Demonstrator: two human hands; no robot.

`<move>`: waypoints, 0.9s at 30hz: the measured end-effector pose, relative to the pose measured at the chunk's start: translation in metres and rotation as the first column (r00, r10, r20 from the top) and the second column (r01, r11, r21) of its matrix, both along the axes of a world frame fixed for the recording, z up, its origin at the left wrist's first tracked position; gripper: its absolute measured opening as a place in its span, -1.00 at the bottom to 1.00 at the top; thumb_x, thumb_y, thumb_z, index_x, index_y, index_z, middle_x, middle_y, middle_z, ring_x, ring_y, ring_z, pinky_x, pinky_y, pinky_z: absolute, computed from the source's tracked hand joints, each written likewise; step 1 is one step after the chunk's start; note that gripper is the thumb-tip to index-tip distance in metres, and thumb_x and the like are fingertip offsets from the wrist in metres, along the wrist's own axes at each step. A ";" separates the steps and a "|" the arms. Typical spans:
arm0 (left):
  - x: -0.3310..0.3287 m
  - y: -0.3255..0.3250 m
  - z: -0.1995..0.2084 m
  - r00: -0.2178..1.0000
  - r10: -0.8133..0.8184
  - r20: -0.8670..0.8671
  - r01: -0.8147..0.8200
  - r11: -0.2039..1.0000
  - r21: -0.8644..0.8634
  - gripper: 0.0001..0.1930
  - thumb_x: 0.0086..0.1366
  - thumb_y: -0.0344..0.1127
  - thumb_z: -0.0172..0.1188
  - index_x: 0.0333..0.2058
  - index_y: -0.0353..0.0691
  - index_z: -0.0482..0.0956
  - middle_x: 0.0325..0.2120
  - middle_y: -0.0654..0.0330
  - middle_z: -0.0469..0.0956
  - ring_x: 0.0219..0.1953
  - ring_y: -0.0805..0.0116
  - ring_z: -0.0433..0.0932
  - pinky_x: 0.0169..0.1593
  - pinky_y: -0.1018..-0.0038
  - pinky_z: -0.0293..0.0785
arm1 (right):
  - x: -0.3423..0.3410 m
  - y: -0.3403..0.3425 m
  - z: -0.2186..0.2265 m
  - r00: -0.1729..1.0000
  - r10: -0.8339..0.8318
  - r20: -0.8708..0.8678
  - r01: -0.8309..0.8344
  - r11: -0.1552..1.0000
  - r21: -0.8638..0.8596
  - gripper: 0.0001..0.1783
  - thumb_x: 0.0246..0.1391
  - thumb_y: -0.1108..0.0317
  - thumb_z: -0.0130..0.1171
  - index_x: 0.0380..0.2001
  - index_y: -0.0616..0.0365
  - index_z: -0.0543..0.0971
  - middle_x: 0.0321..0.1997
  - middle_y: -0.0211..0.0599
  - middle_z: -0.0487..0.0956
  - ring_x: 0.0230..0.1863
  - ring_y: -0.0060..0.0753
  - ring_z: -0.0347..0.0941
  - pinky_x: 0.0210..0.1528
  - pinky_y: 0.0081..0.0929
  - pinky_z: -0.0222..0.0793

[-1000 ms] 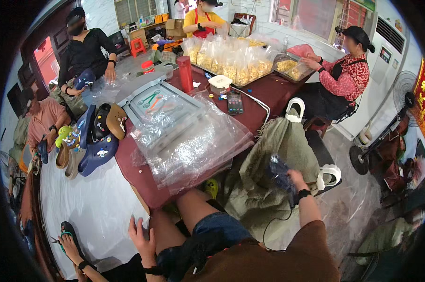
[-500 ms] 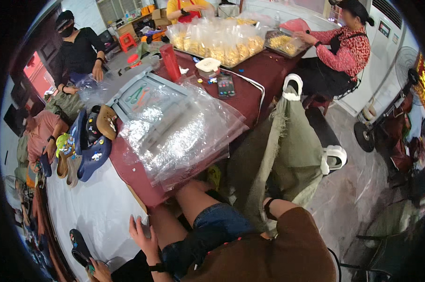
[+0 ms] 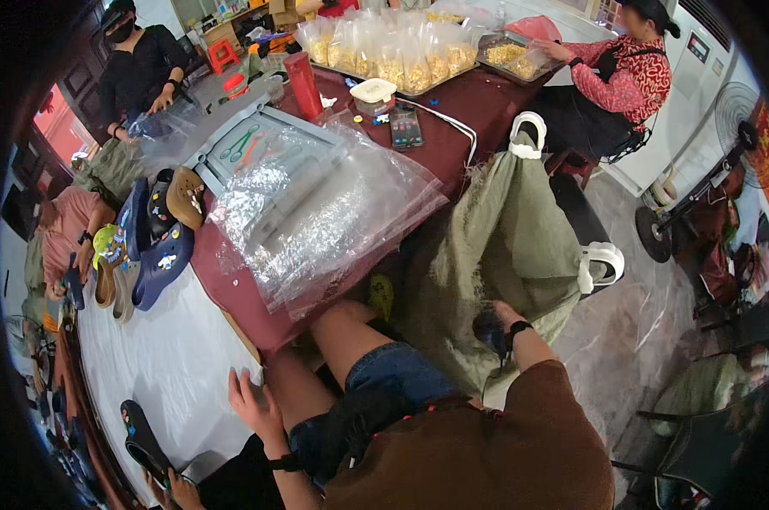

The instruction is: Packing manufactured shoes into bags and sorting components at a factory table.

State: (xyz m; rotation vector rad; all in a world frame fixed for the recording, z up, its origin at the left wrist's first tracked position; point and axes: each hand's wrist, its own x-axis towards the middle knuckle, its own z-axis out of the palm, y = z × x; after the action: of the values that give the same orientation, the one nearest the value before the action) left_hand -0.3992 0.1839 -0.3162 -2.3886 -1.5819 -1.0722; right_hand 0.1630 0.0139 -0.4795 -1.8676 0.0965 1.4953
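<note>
My right hand [image 3: 510, 318] is at the opening of a green woven sack [image 3: 533, 246] to my right. Its fingers close on a dark blue, rounded, clog-like shoe [image 3: 489, 330], blurred and partly hidden by the sack's shade. My left hand [image 3: 255, 406] holds nothing; its fingers are raised and spread beside the edge of the white-covered table [image 3: 180, 348]. White clips [image 3: 529, 134] hold the sack's rim up against a dark seat. At lower left, another person's hands [image 3: 180, 491] hold a black clog [image 3: 144, 438] with small charms on it.
Several clogs [image 3: 165, 263] stand at the left table's far end. On the maroon-covered table [image 3: 223, 293] lie clear plastic bags [image 3: 342, 212], a grey tray [image 3: 231, 174], a remote control [image 3: 406, 127] and filled bags [image 3: 393, 64]. A standing fan [image 3: 654, 234] is at right. Other people sit and stand around.
My right hand was hidden by the sack; now it shows at the sack's opening with the dark clog-like shoe. The sack opens wider. My left hand stays raised by the table edge.
</note>
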 end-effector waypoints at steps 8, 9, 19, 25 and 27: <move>-0.011 -0.004 0.005 0.999 0.047 -0.008 -0.047 0.998 -0.031 -0.50 0.13 -0.48 0.24 0.10 -0.28 0.46 0.23 -0.20 0.31 0.22 -0.18 0.32 0.26 0.05 0.21 | -0.010 0.028 -0.014 0.424 0.728 0.539 -0.264 0.668 -0.696 -0.09 0.12 -0.26 0.11 0.33 0.18 0.25 0.34 0.17 0.30 0.36 0.13 0.22 0.34 0.01 0.18; -0.009 -0.005 0.006 0.999 0.044 0.019 -0.043 0.998 -0.053 -0.49 0.10 -0.50 0.25 0.08 -0.28 0.46 0.22 -0.20 0.32 0.22 -0.18 0.32 0.26 0.06 0.23 | -0.019 0.038 -0.003 0.347 0.757 0.554 -0.305 0.650 -0.696 -0.15 0.09 -0.20 0.18 0.29 0.13 0.32 0.33 0.11 0.33 0.36 0.11 0.21 0.34 -0.02 0.17; -0.011 -0.003 0.007 0.998 0.029 0.057 -0.028 1.000 -0.012 -0.41 0.02 -0.54 0.29 0.10 -0.20 0.43 0.21 -0.13 0.32 0.17 -0.16 0.34 0.20 0.08 0.30 | -0.193 0.161 0.238 0.092 -0.311 0.946 -0.996 -0.026 0.088 -0.88 -0.02 0.46 0.28 -0.35 0.05 0.65 -0.42 -0.32 0.57 -0.42 -0.23 0.52 -0.40 -0.39 0.47; -0.015 -0.002 0.001 0.991 0.088 0.104 -0.080 0.994 -0.074 -0.43 0.05 -0.49 0.28 0.10 -0.16 0.43 0.19 -0.11 0.33 0.17 -0.17 0.33 0.22 0.07 0.28 | -0.283 0.282 0.306 -0.122 -0.405 0.906 -0.950 -0.216 -0.224 -0.68 -0.03 0.48 0.15 -0.13 0.07 0.61 -0.03 -0.28 0.56 0.12 -0.18 0.42 0.11 -0.27 0.39; -0.016 -0.001 0.000 0.989 0.071 0.129 -0.066 0.997 -0.039 -0.43 0.06 -0.48 0.29 0.10 -0.15 0.43 0.19 -0.10 0.33 0.17 -0.17 0.33 0.22 0.06 0.28 | -0.307 0.331 0.296 -0.227 -0.497 0.838 -0.914 -0.188 -0.359 -0.69 -0.01 0.46 0.14 -0.13 0.08 0.61 0.01 -0.27 0.55 0.19 -0.16 0.37 0.18 -0.22 0.33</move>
State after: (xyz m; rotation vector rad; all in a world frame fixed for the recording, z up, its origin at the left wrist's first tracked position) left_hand -0.4150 0.1834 -0.3158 -2.3097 -1.7240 -1.2204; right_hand -0.1445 0.3446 -0.1840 -0.8418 -2.5170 -0.3062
